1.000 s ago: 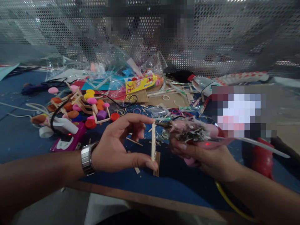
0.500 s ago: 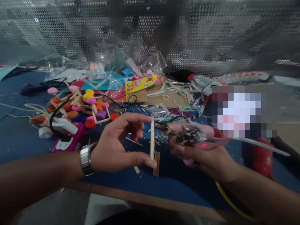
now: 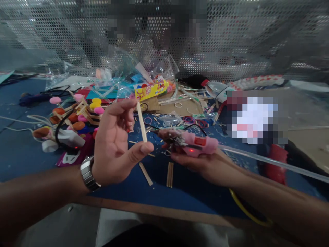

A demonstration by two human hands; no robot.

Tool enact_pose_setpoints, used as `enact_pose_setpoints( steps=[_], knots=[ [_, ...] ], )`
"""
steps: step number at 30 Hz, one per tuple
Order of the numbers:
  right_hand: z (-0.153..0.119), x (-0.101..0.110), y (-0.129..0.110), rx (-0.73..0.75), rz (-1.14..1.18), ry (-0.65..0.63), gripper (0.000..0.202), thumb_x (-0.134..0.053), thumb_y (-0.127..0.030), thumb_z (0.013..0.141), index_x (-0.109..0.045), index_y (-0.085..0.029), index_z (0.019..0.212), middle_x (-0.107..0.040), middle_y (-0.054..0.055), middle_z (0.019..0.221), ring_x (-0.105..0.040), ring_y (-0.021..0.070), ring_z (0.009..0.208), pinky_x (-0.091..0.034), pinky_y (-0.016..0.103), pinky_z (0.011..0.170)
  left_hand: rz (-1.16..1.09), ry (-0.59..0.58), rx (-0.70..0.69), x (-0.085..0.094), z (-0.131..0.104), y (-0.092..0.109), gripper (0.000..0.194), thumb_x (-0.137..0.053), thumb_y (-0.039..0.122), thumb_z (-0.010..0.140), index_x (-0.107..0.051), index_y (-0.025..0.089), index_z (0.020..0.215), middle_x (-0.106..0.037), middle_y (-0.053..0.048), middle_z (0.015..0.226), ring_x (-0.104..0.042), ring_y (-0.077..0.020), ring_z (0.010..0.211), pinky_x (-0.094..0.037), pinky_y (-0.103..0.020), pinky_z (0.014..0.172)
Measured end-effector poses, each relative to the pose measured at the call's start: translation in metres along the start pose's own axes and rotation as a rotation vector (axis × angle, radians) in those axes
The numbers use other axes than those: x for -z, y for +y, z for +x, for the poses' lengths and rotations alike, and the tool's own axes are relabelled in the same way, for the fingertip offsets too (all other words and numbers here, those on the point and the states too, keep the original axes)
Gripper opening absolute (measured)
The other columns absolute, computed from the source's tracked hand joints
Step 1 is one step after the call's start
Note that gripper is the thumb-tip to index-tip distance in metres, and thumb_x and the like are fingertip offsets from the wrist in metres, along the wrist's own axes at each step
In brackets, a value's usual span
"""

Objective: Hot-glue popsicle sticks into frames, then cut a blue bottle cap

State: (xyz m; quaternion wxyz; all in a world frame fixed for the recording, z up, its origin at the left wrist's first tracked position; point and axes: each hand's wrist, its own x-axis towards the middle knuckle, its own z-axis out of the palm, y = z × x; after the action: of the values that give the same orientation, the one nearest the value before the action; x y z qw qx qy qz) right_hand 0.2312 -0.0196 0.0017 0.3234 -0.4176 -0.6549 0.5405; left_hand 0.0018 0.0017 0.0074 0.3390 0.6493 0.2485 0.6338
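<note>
A short wooden stick [image 3: 142, 122] is held by its ends between the thumb and a finger of my left hand [image 3: 117, 144]. My right hand [image 3: 200, 164] is wrapped round a pink glue gun [image 3: 197, 142], whose nozzle points left at the stick, a small gap apart. A red light glows on the gun and a clear glue stick [image 3: 259, 157] comes out of its back. Below the hands, a few joined sticks [image 3: 170, 175] and one loose flat stick [image 3: 146, 174] lie on the blue table [image 3: 200, 202].
At the left are stick frames with coloured round pieces [image 3: 77, 113] and a purple power strip [image 3: 77, 151] with cables. Farther back lie a yellow wrapper [image 3: 151, 90], cardboard [image 3: 185, 106] and a plastic bottle [image 3: 217, 91]. A perforated metal screen [image 3: 154, 37] stands behind.
My left hand has moved left and up with the stick, which now tilts. My right hand has brought the glue gun left and turned it, showing more of its side.
</note>
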Motion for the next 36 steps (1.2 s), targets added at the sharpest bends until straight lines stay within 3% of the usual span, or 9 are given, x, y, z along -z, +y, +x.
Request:
enact_pose_setpoints(
  steps=[3,6,8,11,17,21,25,32,36],
  knots=[
    [0.010,-0.006,0.001,0.035,-0.003,-0.080,0.059,-0.069,-0.026,0.090,-0.058,-0.029,0.148,-0.066,0.005,0.148,-0.065,0.0254,0.131,-0.049,0.044,0.115,-0.015,0.039,-0.001,-0.001,0.006,0.005,0.052,-0.086,0.051,0.079,-0.068,0.034,0.124,-0.051,-0.003,0.105,-0.048,-0.0196,0.098,-0.044,-0.038,0.089],
    [0.024,-0.008,0.001,0.118,-0.110,-0.153,0.062,-0.069,-0.016,0.083,-0.061,-0.029,0.142,-0.070,0.004,0.142,-0.064,0.0273,0.130,-0.046,0.048,0.117,0.001,0.108,-0.015,-0.001,0.012,0.011,0.048,-0.083,0.055,0.081,-0.068,0.035,0.122,-0.053,-0.002,0.106,-0.052,-0.0227,0.103,-0.043,-0.041,0.089],
    [0.035,-0.008,-0.001,0.155,-0.192,-0.219,0.054,-0.068,-0.010,0.077,-0.068,-0.024,0.130,-0.073,0.007,0.133,-0.067,0.0284,0.123,-0.051,0.045,0.109,-0.006,0.149,-0.035,0.000,0.015,0.016,0.052,-0.083,0.057,0.079,-0.068,0.033,0.123,-0.054,-0.003,0.108,-0.053,-0.0246,0.108,-0.043,-0.042,0.091],
    [0.049,-0.008,-0.007,0.170,-0.317,-0.344,0.064,-0.063,-0.005,0.071,-0.063,-0.017,0.134,-0.074,0.008,0.123,-0.070,0.0257,0.107,-0.056,0.036,0.090,0.000,0.174,-0.044,0.001,0.015,0.021,0.058,-0.082,0.060,0.080,-0.066,0.030,0.127,-0.054,-0.003,0.113,-0.052,-0.0263,0.112,-0.042,-0.045,0.093],
    [0.063,-0.013,-0.020,0.137,-0.555,-0.415,0.052,-0.063,-0.005,0.069,-0.066,-0.018,0.119,-0.073,0.002,0.094,-0.063,0.0185,0.077,-0.050,0.028,0.071,-0.023,0.174,-0.057,0.001,0.015,0.021,0.058,-0.086,0.061,0.075,-0.068,0.033,0.123,-0.052,-0.002,0.105,-0.050,-0.0219,0.098,-0.042,-0.045,0.089],
    [0.067,-0.016,-0.023,0.134,-0.621,-0.457,0.049,-0.063,-0.002,0.067,-0.066,-0.016,0.114,-0.071,0.002,0.090,-0.060,0.0174,0.072,-0.047,0.027,0.067,-0.020,0.186,-0.117,0.000,0.016,0.018,0.056,-0.085,0.062,0.075,-0.070,0.031,0.119,-0.050,-0.002,0.094,-0.053,-0.0229,0.096,-0.041,-0.046,0.085],
    [0.066,-0.016,-0.023,0.172,-0.617,-0.457,0.044,-0.059,0.003,0.067,-0.064,-0.017,0.106,-0.069,0.001,0.089,-0.061,0.0176,0.074,-0.047,0.027,0.068,-0.006,0.162,-0.027,0.001,0.014,0.019,0.056,-0.085,0.060,0.076,-0.068,0.035,0.123,-0.055,-0.004,0.106,-0.054,-0.0267,0.107,-0.044,-0.046,0.090],
    [0.066,-0.014,-0.028,0.182,-0.632,-0.468,0.041,-0.054,0.008,0.065,-0.063,-0.017,0.097,-0.063,-0.002,0.079,-0.057,0.0153,0.069,-0.044,0.025,0.063,-0.026,0.163,-0.060,0.001,0.014,0.018,0.056,-0.085,0.060,0.075,-0.069,0.034,0.122,-0.055,-0.003,0.103,-0.055,-0.0258,0.104,-0.044,-0.046,0.089],
    [0.071,-0.013,-0.027,0.206,-0.627,-0.515,0.044,-0.056,0.006,0.066,-0.065,-0.016,0.103,-0.068,0.000,0.088,-0.060,0.0169,0.078,-0.047,0.026,0.068,-0.032,0.154,-0.054,0.002,0.015,0.016,0.059,-0.086,0.059,0.074,-0.068,0.032,0.124,-0.055,-0.003,0.105,-0.054,-0.0258,0.107,-0.043,-0.046,0.091]
  ],
)
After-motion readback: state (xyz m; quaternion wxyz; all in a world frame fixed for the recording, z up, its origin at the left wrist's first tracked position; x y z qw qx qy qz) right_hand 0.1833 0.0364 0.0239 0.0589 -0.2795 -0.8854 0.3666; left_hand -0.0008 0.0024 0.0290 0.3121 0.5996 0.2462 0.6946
